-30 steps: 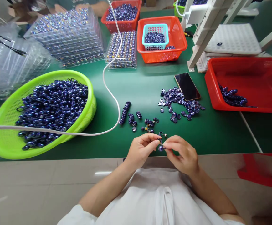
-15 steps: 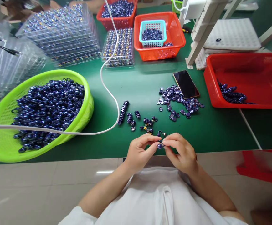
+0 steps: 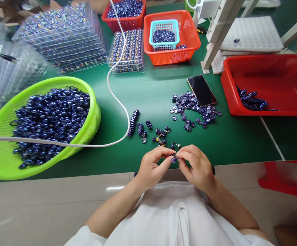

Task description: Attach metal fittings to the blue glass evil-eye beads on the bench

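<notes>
The bead piece (image 3: 174, 159) is at the near edge of the green table (image 3: 243, 143), on the near side of the phone (image 3: 202, 90) and to its left. The left hand (image 3: 154, 166) and the right hand (image 3: 196, 166) both grip it, thumbs against fingers. Loose discs (image 3: 187, 102) lie beside the phone. Well left of the phone stands 1 lime basket (image 3: 94, 119) of dark looped pieces (image 3: 51, 112); to its right, 1 red tray (image 3: 289, 90).

Fingertips (image 3: 169, 160) partly hide the dark piece (image 3: 174, 160) (its detail too small to tell), and the rightmost red bin (image 3: 289, 89) is cropped.
</notes>
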Demonstrator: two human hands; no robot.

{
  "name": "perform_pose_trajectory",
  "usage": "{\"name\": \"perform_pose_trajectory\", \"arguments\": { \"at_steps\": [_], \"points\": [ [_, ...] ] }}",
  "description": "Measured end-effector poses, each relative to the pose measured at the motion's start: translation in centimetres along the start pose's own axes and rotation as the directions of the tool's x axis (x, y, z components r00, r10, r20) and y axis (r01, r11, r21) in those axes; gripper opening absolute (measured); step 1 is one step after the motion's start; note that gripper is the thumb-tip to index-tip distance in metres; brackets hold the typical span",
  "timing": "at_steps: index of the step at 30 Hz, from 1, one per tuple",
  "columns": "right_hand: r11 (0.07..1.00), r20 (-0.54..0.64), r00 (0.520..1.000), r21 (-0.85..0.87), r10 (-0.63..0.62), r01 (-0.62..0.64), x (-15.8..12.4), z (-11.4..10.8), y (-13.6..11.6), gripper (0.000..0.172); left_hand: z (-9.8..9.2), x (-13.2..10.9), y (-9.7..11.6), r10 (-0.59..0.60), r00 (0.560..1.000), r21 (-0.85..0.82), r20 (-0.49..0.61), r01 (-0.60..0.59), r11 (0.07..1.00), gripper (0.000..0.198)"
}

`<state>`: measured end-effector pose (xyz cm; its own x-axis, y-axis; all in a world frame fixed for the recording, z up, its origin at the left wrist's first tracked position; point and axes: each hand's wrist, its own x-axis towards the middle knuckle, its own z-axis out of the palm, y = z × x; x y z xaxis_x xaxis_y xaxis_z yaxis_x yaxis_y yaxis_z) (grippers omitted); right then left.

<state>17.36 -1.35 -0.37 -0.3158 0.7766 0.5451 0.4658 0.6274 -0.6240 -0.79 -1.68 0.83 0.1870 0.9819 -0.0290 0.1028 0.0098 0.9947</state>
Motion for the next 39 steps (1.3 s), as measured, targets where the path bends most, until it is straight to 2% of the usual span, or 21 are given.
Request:
{"name": "perform_pose_trajectory", "arguments": {
  "at_steps": [4, 8, 20, 23, 28, 29, 31, 33, 36, 39],
  "points": [
    [0.987, -0.028, 0.991, 0.095, 0.134, -0.131, 0.2, 0.1, -0.4, 0.024, 0.3, -0.1, 0.3, 0.021, 0.999, 0.017, -0.048, -0.02, 1.0, 0.011],
    [0.943, -0.01, 0.962, 0.204, 0.272, -0.264, 0.3, 0.3, -0.6, 0.012, 0.5, -0.2, 0.2, 0.103, 0.991, 0.057, -0.085, -0.099, 0.993, 0.01],
    [0.883, 0.022, 0.913, 0.246, 0.407, -0.399, 0.7, 0.8, -1.1, 0.011, 0.5, 0.1, -0.1, 0.199, 0.98, 0.153, -0.028, -0.193, 0.969, 0.011],
    [0.886, 0.054, 0.912, 0.218, 0.407, -0.408, 0.7, 0.7, -0.8, 0.011, 0.4, 0.4, 0.0, 0.176, 0.984, 0.195, -0.004, -0.172, 0.966, 0.01],
    [0.931, 0.302, 0.92, 0.185, 0.25, -0.314, 0.9, -2.1, 1.4, 0.011, 0.5, 0.4, -0.1, 0.147, 0.988, 0.209, 0.041, -0.152, 0.966, 0.008],
    [0.945, 0.28, 0.927, 0.14, 0.249, -0.296, 1.1, -3.0, 2.2, 0.009, 0.6, 0.4, -0.1, 0.143, 0.989, 0.203, 0.037, -0.148, 0.968, 0.009],
    [0.944, 0.13, 0.935, -0.052, 0.329, -0.325, 1.7, -4.6, 4.2, 0.011, 0.6, 0.4, -0.3, 0.125, 0.992, 0.182, 0.008, -0.124, 0.975, 0.009],
    [0.911, 0.01, 0.939, -0.245, 0.343, -0.33, 2.4, -5.7, 6.2, 0.016, 0.5, 0.4, -0.5, 0.097, 0.995, 0.158, -0.029, -0.091, 0.983, 0.009],
    [0.827, 0.02, 0.937, -0.477, 0.349, -0.298, 3.1, -6.2, 8.7, 0.023, 0.3, 0.6, -0.6, 0.07, 0.995, 0.143, -0.067, -0.06, 0.988, 0.009],
    [0.782, 0.091, 0.927, -0.57, 0.364, -0.251, 3.1, -5.9, 9.2, 0.023, 0.1, 0.7, -0.5, 0.057, 0.995, 0.136, -0.086, -0.045, 0.99, 0.009]
  ]
}}
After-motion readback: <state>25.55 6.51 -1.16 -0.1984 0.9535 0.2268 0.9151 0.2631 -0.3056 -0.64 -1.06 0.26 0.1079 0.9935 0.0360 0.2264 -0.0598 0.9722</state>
